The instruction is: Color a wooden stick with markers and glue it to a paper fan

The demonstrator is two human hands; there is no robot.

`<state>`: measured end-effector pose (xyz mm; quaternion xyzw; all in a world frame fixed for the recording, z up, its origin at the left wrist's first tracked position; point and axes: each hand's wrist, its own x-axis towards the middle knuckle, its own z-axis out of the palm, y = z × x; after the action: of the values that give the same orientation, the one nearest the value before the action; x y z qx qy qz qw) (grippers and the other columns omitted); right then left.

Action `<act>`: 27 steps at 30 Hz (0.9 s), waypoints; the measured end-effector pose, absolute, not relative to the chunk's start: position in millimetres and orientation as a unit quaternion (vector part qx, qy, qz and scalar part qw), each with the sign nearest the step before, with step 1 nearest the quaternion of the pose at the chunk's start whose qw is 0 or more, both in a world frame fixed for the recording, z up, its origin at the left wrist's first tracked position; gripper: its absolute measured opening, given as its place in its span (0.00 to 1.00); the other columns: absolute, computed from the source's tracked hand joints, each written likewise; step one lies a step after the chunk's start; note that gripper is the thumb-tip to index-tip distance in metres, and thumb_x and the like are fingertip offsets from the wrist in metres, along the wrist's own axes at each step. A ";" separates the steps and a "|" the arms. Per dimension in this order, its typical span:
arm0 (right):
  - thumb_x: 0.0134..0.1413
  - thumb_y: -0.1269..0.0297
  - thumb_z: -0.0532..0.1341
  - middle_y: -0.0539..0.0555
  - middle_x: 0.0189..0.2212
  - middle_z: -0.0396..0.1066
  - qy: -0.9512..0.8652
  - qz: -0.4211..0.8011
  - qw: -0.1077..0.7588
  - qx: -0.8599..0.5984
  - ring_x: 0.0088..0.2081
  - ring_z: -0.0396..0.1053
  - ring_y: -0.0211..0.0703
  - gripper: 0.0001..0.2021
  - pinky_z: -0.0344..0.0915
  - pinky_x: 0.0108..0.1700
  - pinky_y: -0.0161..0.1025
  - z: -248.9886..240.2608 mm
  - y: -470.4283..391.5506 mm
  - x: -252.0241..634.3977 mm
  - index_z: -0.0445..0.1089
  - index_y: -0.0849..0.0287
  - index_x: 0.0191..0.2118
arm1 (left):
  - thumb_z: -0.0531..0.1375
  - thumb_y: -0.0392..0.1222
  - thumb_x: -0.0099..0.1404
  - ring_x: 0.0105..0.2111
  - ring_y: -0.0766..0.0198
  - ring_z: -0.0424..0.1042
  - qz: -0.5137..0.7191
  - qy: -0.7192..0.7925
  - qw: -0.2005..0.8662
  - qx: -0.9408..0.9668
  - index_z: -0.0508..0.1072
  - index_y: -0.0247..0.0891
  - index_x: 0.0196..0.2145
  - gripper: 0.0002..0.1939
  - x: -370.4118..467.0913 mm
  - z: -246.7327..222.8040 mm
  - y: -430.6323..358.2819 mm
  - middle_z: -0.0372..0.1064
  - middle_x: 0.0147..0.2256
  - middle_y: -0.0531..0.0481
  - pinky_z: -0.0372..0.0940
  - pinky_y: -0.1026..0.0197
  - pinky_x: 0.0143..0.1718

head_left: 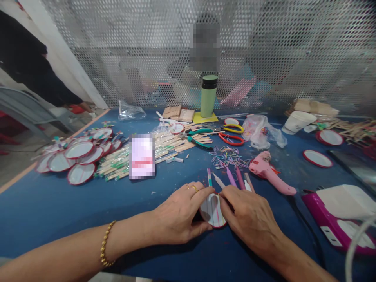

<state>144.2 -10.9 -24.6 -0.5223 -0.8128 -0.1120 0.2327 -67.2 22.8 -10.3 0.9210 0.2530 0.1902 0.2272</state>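
Observation:
Low in the middle of the head view, a small round white disc (214, 214) with a red rim lies between my hands. Thin strings, one of them pink, run across its face. A short stick (209, 177) with purple, white and teal bands juts from its top. My left hand (180, 213), wearing a ring, grips the disc's left side, thumb at the bottom edge and fingers near the top. My right hand (248, 213) is closed at the upper right rim, its fingertips partly hidden. Several markers (231, 177) lie just beyond it.
Finished-looking discs (78, 150) pile up at left, beside bundled sticks (114, 162) and a blurred phone-like rectangle (142, 156). Pliers (201, 143), tangled bands (226, 158), a pink glue gun (272, 174), a green bottle (208, 98) and a purple power strip (326, 223) surround the hands.

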 end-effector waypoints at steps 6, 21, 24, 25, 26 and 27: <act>0.68 0.68 0.50 0.48 0.20 0.72 -0.812 -0.077 0.237 -0.528 0.21 0.69 0.39 0.17 0.52 0.28 0.37 -20.7 -11.0 144.7 0.66 0.56 0.26 | 0.63 0.46 0.65 0.49 0.49 0.70 0.201 0.249 0.226 0.920 0.59 0.30 0.60 0.31 -69.0 -13.7 22.7 0.68 0.51 0.33 0.70 0.46 0.51; 0.68 0.59 0.51 0.49 0.19 0.72 -0.769 -0.130 0.234 -0.581 0.18 0.69 0.39 0.18 0.52 0.23 0.36 -22.8 0.4 156.9 0.72 0.56 0.30 | 0.65 0.46 0.63 0.54 0.48 0.68 0.193 0.259 0.241 0.915 0.58 0.32 0.62 0.34 -69.2 -14.8 22.7 0.65 0.54 0.33 0.68 0.46 0.56; 0.66 0.57 0.54 0.48 0.18 0.71 -0.764 -0.126 0.211 -0.597 0.18 0.69 0.40 0.16 0.50 0.23 0.36 -25.2 0.6 157.1 0.70 0.56 0.28 | 0.65 0.46 0.63 0.54 0.48 0.68 0.190 0.260 0.244 0.915 0.58 0.33 0.62 0.34 -69.6 -13.4 22.1 0.64 0.55 0.33 0.68 0.46 0.56; 0.65 0.57 0.56 0.48 0.18 0.71 -0.763 -0.126 0.202 -0.600 0.18 0.69 0.40 0.16 0.49 0.23 0.36 -25.4 0.6 157.0 0.70 0.56 0.27 | 0.65 0.47 0.63 0.54 0.48 0.68 0.187 0.260 0.246 0.915 0.58 0.33 0.62 0.34 -69.7 -12.5 21.9 0.64 0.55 0.33 0.68 0.45 0.56; 0.64 0.58 0.57 0.48 0.18 0.72 -0.763 -0.128 0.194 -0.603 0.18 0.70 0.40 0.15 0.49 0.23 0.37 -25.3 0.6 156.9 0.69 0.55 0.26 | 0.65 0.48 0.63 0.54 0.48 0.67 0.185 0.260 0.248 0.915 0.58 0.33 0.62 0.35 -70.0 -11.6 21.8 0.64 0.55 0.33 0.68 0.45 0.56; 0.62 0.59 0.58 0.48 0.19 0.72 -0.763 -0.130 0.185 -0.606 0.19 0.70 0.41 0.14 0.48 0.24 0.37 -24.9 0.6 156.7 0.69 0.55 0.26 | 0.65 0.49 0.63 0.54 0.48 0.67 0.185 0.260 0.251 0.914 0.58 0.33 0.62 0.35 -70.3 -10.6 21.9 0.64 0.55 0.33 0.68 0.45 0.56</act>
<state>156.7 0.6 -24.9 -0.6056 -0.7629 -0.1304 0.1851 -70.3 21.9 -10.6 0.9140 0.2599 0.1849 0.2507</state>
